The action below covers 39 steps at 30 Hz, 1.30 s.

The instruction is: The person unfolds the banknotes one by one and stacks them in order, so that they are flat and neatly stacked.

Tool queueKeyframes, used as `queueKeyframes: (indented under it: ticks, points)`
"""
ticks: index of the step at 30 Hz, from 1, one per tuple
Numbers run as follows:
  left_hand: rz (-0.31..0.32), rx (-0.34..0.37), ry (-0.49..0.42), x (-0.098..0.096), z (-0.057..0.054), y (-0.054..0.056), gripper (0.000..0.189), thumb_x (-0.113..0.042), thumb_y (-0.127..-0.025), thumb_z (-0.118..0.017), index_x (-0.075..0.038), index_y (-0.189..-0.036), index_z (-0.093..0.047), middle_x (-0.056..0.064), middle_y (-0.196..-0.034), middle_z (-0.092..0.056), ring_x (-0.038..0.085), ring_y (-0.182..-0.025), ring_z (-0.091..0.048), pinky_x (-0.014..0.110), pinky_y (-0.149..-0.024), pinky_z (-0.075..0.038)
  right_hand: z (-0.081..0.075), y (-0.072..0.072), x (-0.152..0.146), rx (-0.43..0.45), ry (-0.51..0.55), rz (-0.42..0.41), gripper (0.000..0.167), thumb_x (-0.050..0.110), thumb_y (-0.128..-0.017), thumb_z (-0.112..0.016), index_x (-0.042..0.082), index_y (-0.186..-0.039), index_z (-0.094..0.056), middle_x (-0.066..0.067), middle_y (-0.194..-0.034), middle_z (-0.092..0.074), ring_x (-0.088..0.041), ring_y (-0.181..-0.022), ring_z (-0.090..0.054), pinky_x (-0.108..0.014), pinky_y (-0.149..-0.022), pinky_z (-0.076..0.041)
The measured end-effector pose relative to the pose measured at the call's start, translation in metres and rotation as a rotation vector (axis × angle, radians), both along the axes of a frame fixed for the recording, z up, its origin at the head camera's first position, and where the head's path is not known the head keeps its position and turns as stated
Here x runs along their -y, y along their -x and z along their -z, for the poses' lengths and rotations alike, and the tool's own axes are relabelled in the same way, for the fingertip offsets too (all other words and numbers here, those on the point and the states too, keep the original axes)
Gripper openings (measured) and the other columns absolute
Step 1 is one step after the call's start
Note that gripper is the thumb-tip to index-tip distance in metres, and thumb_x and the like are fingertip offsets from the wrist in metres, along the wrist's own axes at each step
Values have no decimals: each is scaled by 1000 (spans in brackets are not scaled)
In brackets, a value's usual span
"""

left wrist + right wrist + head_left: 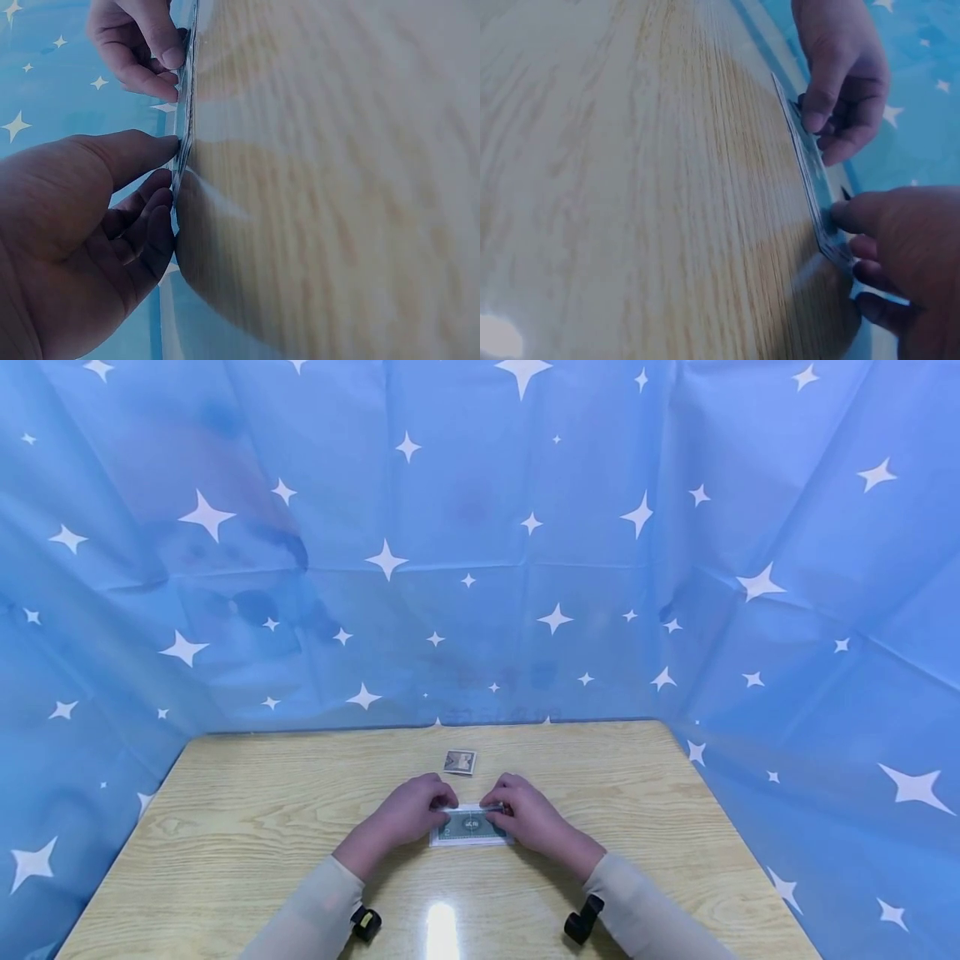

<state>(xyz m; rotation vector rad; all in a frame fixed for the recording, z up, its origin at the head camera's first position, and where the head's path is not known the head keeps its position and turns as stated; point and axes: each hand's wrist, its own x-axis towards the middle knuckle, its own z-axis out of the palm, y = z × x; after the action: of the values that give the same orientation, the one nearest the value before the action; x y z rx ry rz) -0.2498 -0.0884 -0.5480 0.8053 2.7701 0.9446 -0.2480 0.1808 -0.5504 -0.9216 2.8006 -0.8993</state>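
Note:
A green banknote with a white border (472,831) lies flat on the wooden table, its long side running left to right. From the right wrist view, several thin layers show along the near edge of the paper (808,169). My left hand (414,811) pinches the far edge near the left end, thumb on the printed face and fingers behind. At the right end my right hand (531,815) pinches the same far edge in a mirrored way. A narrow gap separates the two hands. The fingers hide parts of the far edge.
Beyond the hands, a small square picture card (460,762) lies on the wooden table (285,827). A blue curtain with white stars (465,652) stands along the back and both sides. Light glares off the tabletop near the front.

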Motion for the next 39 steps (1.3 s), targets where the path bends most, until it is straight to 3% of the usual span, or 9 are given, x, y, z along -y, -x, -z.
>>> queueKeyframes:
  ticks: [11,27,32,39]
  points:
    - [-15,26,6,-1,-5,-2,15,-6,-96,-82,-13,-110,-81,-3,-98,-65,15,-93,-63,41,-89,-57,-7,4,1,9,-17,-25,14,11,-103,-80,14,-116,-82,5,-109,-65,-15,-104,-61,-37,-89,-54]
    - [-13,27,-14,2,-7,-2,14,-7,-99,-80,-13,-111,-79,-4,-99,-66,15,-92,-62,40,-86,-56,-7,6,2,37,43,7,11,13,-102,-81,13,-113,-83,7,-104,-66,-14,-99,-61,-35,-86,-55]
    - [-52,29,-74,5,-11,6,10,-9,-102,-78,-13,-112,-78,-6,-98,-67,12,-91,-63,38,-85,-57,-15,13,8,81,115,70,11,14,-105,-78,10,-114,-81,7,-104,-66,-14,-99,-63,-36,-88,-58]
    - [-149,27,-155,3,-12,31,15,-7,-101,-78,-7,-116,-78,1,-106,-69,18,-97,-67,42,-90,-59,-16,39,22,114,183,211,15,15,-105,-77,7,-117,-77,0,-106,-67,-17,-98,-64,-41,-88,-58]
